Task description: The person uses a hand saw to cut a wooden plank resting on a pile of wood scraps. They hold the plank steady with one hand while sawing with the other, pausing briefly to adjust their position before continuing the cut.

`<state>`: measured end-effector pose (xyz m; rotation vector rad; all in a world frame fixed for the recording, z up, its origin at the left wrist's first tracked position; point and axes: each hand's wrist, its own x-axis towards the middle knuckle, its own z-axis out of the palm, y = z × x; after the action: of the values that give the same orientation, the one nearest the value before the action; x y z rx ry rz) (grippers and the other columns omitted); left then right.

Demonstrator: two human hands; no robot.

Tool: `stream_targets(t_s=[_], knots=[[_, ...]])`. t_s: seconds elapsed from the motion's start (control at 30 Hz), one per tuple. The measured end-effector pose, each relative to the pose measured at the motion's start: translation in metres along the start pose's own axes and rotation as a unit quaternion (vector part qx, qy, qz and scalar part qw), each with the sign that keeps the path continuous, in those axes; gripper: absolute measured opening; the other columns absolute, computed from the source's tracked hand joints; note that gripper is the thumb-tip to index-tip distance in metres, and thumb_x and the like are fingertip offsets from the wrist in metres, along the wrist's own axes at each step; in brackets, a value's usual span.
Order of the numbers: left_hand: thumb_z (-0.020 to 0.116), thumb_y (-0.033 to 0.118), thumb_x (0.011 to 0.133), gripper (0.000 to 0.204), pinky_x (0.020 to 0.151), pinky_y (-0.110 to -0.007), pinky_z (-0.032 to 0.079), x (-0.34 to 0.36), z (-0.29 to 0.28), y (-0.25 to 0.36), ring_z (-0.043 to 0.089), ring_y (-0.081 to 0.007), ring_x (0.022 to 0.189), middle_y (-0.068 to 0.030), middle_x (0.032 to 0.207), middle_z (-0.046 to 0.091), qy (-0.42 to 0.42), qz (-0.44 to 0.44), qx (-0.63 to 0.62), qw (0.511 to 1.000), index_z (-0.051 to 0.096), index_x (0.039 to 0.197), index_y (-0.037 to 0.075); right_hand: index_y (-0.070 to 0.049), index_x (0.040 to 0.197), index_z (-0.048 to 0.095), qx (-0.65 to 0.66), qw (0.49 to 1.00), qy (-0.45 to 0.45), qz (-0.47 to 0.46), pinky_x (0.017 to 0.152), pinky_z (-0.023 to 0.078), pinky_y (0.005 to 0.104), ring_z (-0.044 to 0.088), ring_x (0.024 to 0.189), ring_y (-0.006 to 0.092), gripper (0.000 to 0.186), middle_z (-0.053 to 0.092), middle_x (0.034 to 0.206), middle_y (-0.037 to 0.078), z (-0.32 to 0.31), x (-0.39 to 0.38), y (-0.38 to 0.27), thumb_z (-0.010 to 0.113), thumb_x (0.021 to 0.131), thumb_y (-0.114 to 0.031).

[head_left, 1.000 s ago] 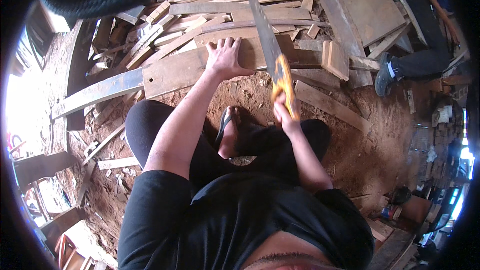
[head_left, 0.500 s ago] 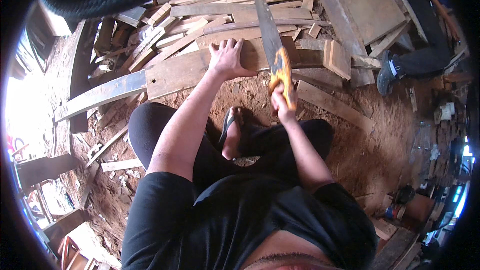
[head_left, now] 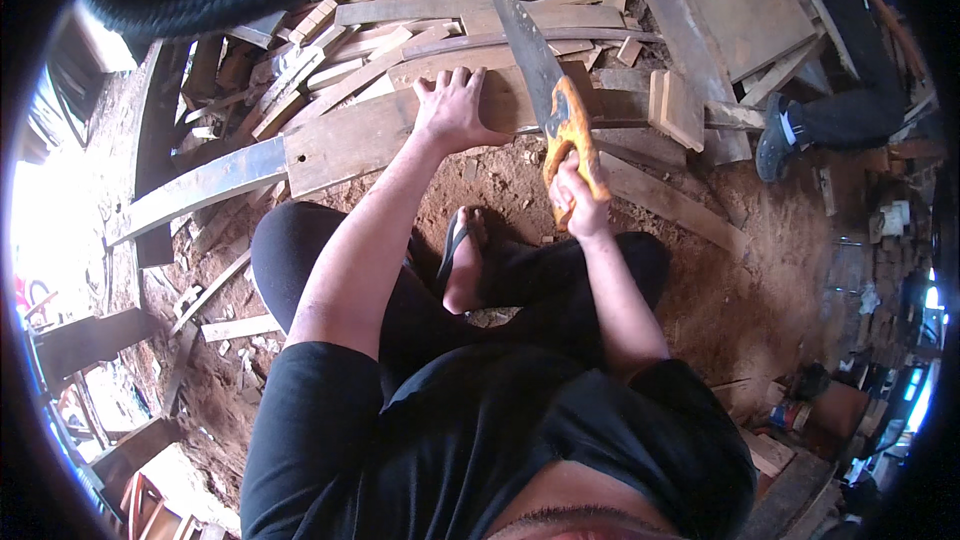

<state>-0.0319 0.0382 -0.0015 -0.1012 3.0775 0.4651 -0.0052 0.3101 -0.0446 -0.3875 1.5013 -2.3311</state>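
Observation:
A wide brown board (head_left: 345,143) lies crosswise in front of my knees. My left hand (head_left: 455,118) rests on it with fingers spread and thumb out to the right, holding nothing. In my right hand (head_left: 582,198) is a handsaw (head_left: 568,120), gripped by its yellow and dark handle. Its grey blade slants away up and to the left, crossing over the board to the right of my left hand. Whether the teeth touch the wood I cannot tell.
Past the board lies a heap of planks and offcuts (head_left: 400,50). A short wood block (head_left: 676,110) stands at its right end. At the upper right is another person's shoe (head_left: 775,140) beside a large panel (head_left: 730,10). Sawdust-covered ground (head_left: 720,280) surrounds me.
The saw has tilted, its tip moving left and slightly down, and more of the blade's flat side shows. My right hand has shifted slightly right. My left hand stays on the board.

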Motion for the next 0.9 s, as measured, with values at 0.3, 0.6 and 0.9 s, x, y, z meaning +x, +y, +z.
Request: stream_targets(t_s=[0.3,0.6,0.9], knots=[[0.086,0.078,0.056,0.136,0.117,-0.074,0.025,-0.002,-0.001,-0.002,0.045,-0.0386,0.144,-0.0183,0.152,0.050,-0.003,0.006,0.010,1.000,0.037,0.162,0.009,-0.006,0.099,0.057,-0.161,0.983,0.022,-0.081,0.068,0.047,0.0312,0.053,0.068,0.0137,0.003,0.053,0.077,0.001,-0.008,-0.047,0.044,0.059,0.100,-0.008],[0.085,0.077,0.057,0.133,0.117,-0.074,0.025,-0.005,0.003,-0.001,0.047,-0.0369,0.142,-0.0178,0.147,0.052,0.026,0.022,-0.002,0.999,0.039,0.160,0.006,-0.015,0.097,0.053,-0.025,0.994,0.051,0.089,0.046,0.035,0.0224,0.038,0.047,0.0042,0.011,0.043,0.065,-0.007,0.044,0.046,-0.034,0.061,0.105,-0.012],[0.085,0.076,0.059,0.131,0.116,-0.072,0.027,-0.004,0.000,-0.002,0.046,-0.0380,0.143,-0.0175,0.150,0.051,0.013,0.016,-0.002,1.000,0.038,0.161,0.008,-0.010,0.094,0.053,-0.063,0.998,-0.005,-0.006,0.046,0.036,0.0245,0.045,0.051,0.0054,0.011,0.049,0.071,-0.003,-0.004,-0.007,0.013,0.061,0.101,-0.012]])
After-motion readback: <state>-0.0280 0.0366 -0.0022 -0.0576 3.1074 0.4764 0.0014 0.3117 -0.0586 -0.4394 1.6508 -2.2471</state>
